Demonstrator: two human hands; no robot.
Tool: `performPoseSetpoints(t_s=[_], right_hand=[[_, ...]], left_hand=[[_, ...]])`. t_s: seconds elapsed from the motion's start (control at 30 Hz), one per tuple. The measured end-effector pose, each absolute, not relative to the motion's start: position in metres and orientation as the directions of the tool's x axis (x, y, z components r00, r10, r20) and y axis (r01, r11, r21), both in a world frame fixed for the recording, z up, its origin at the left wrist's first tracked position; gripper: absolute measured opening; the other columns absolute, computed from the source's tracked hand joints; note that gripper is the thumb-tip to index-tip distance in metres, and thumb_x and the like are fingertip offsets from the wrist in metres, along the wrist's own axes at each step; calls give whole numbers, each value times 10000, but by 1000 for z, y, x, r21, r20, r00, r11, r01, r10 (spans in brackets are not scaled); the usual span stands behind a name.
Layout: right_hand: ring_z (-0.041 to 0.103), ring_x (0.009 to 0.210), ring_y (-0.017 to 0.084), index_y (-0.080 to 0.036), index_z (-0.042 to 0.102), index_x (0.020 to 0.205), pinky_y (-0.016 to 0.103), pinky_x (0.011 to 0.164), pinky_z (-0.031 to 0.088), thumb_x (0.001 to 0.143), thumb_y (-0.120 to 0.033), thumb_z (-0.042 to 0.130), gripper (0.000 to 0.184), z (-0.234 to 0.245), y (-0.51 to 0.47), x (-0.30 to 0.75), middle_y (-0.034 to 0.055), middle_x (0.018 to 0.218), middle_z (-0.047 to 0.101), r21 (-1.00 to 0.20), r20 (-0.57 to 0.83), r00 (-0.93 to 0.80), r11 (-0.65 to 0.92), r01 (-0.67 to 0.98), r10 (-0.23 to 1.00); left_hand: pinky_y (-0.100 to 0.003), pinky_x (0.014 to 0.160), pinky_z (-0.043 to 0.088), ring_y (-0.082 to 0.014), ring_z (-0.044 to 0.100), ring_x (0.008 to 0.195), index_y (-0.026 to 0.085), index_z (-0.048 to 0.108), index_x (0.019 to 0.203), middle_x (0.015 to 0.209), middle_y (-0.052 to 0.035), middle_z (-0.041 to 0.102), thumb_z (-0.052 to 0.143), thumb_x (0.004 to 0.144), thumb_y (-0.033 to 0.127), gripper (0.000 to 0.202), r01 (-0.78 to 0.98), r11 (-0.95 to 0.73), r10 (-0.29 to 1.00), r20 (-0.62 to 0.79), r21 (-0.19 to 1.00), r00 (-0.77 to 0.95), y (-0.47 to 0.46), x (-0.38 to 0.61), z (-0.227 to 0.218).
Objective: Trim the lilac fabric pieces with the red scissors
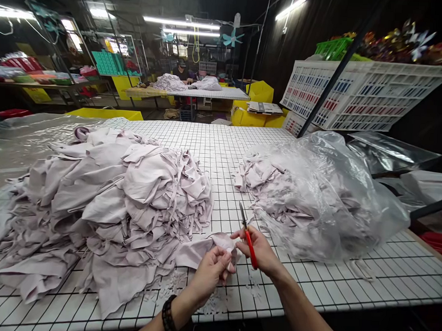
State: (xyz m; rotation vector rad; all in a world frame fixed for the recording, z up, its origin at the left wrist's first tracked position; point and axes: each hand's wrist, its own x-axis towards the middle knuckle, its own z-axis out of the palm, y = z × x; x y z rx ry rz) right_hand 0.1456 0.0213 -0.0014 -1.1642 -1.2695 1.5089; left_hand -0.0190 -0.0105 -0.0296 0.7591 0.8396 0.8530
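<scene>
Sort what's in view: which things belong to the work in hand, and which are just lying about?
Work in hand: red-handled scissors in the right hand; cloth piece in the left hand; probably the cloth pile and partly bagged cloth.
Lying about: white crate, green basket, papers.

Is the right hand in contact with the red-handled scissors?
Touching. The head view shows the right hand holding the red-handled scissors, with the handle lying directly against it.
</scene>
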Motion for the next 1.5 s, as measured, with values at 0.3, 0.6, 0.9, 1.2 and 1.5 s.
performPoseSetpoints(t_s=[0.3, 0.6, 0.9, 1.2, 1.5], right_hand=[[472, 549, 83, -189, 535, 864, 202, 496, 376, 695, -232, 676, 224, -14, 17, 133, -33, 712, 548, -991, -132, -260, -121, 57, 957], [438, 560, 89, -193, 508, 794, 213, 531, 367, 703, -225, 690, 206, -11, 25, 140, -57, 651, 495, -996, -43, -152, -31, 82, 987], [450, 572, 93, -205, 476, 768, 210, 544, 394, 716, -307, 722, 271, -21, 20, 95, -56, 665, 494, -998, 33, 13, 34, -47, 999], [442, 590, 114, -199, 517, 766, 237, 548, 372, 725, -461, 677, 310, 19, 14, 133, -39, 669, 500, -910, -14, -179, 62, 410, 984], [499, 688, 166, -224, 506, 778, 271, 611, 379, 625, -487, 744, 387, 30, -1, 137, 0, 785, 559, -659, -20, -300, 213, 722, 954]], left_hand=[[-157, 381, 345, -35, 413, 386, 109, 585, 833, 567, 45, 490, 623, 803, 444, 338, -338, 560, 789, -362, 756, 497, -8, -30, -9], [-151, 371, 324, -32, 394, 385, 119, 643, 886, 596, 21, 533, 625, 782, 484, 380, -317, 417, 893, -319, 852, 317, -8, -28, -3], [-146, 338, 311, -1, 412, 364, 129, 629, 879, 912, -75, 655, 582, 831, 418, 296, -423, 181, 983, -163, 888, 80, -5, -33, 4], [-218, 530, 475, -99, 554, 510, 139, 622, 783, 564, 3, 586, 632, 803, 399, 261, -410, 70, 998, -60, 910, 37, 2, -44, -10], [-223, 470, 417, -82, 477, 412, 183, 587, 690, 535, 38, 477, 558, 840, 397, 263, -68, -69, 997, 71, 995, 34, 2, -44, -5]])
